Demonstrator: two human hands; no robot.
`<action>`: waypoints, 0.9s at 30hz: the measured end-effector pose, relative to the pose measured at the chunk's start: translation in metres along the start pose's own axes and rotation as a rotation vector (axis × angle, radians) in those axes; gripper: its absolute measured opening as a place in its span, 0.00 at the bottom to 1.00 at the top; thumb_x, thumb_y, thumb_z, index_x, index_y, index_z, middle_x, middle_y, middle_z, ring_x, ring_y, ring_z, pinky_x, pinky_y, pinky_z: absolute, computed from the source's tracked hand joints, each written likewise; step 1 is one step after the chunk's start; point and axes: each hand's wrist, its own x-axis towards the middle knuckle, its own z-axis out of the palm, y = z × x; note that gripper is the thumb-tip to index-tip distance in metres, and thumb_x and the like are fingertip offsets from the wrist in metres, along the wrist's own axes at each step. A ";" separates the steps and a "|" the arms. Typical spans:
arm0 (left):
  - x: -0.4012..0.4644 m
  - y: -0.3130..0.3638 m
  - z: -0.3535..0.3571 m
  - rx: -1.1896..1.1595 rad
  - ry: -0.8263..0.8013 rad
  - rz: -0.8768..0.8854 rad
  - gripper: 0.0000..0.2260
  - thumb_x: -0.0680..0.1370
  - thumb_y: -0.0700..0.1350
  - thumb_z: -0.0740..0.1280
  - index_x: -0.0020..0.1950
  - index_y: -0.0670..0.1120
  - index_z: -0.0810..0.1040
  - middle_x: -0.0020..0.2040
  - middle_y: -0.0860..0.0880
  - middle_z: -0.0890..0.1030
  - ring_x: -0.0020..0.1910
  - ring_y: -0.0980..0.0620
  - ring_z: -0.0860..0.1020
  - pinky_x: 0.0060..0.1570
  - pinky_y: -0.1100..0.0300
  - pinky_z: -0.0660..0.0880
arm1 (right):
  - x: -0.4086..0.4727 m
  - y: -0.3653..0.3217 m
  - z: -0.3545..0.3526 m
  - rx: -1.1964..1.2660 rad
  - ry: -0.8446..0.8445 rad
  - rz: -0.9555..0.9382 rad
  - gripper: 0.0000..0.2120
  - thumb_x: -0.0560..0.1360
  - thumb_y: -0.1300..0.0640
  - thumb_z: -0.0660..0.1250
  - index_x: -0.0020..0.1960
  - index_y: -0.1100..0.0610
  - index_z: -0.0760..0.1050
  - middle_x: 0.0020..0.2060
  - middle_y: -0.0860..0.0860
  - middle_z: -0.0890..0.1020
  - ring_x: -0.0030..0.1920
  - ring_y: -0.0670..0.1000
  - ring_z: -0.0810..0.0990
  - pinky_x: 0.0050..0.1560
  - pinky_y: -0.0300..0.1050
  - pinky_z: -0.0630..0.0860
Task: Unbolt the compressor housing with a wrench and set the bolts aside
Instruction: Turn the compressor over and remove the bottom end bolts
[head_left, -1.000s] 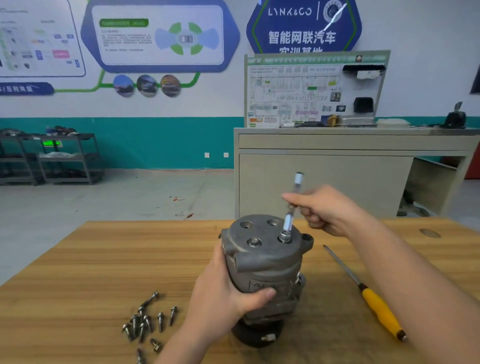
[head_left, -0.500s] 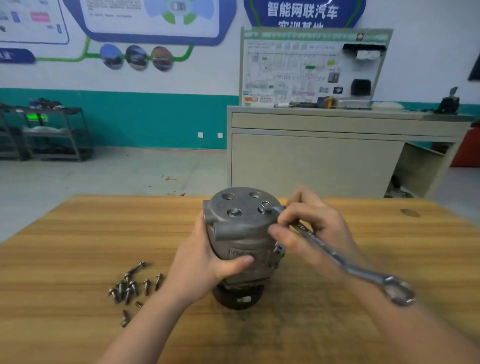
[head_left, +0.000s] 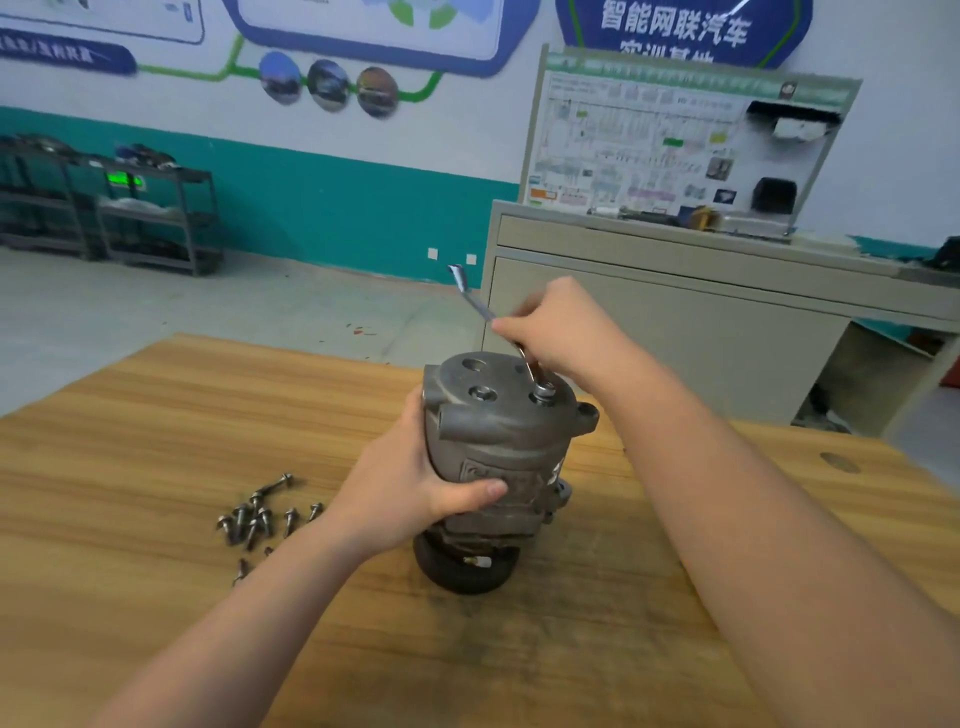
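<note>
The wood-grain tabletop (head_left: 156, 431) carries the compressor housing (head_left: 501, 447), which stands upright near the middle on its dark round pulley end. The housing is dull grey cast metal, its flat top bored with round ports. The left hand (head_left: 410, 493) wraps the housing's side, thumb across the front. The right hand (head_left: 563, 332) has its grip clamped on the wrench (head_left: 485, 309), a slim bright steel bar whose lower end sits on a bolt (head_left: 544, 391) in the top. Half a second ago the wrench pointed down toward the right; now it angles up to the left. Loose bolts (head_left: 257, 517) lie clustered left of the housing.
</note>
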 end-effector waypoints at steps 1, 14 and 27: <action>0.000 0.000 0.000 0.005 0.007 -0.005 0.37 0.55 0.75 0.71 0.57 0.80 0.53 0.49 0.85 0.69 0.46 0.86 0.67 0.43 0.85 0.63 | -0.006 -0.009 0.005 -0.076 -0.007 -0.107 0.08 0.75 0.53 0.69 0.47 0.58 0.83 0.34 0.51 0.82 0.34 0.49 0.78 0.37 0.41 0.75; 0.000 0.001 -0.002 -0.048 -0.018 0.020 0.37 0.54 0.79 0.68 0.57 0.79 0.55 0.52 0.81 0.72 0.50 0.83 0.69 0.44 0.84 0.65 | -0.083 0.075 -0.001 0.730 0.315 -0.244 0.12 0.72 0.45 0.66 0.35 0.49 0.82 0.34 0.45 0.81 0.39 0.42 0.78 0.42 0.34 0.73; -0.006 0.004 0.001 -0.003 0.042 0.040 0.39 0.55 0.79 0.67 0.60 0.80 0.52 0.54 0.84 0.68 0.51 0.85 0.67 0.46 0.84 0.63 | -0.031 -0.012 -0.005 -0.024 -0.064 -0.185 0.06 0.69 0.48 0.75 0.42 0.50 0.83 0.30 0.43 0.78 0.32 0.43 0.74 0.30 0.38 0.67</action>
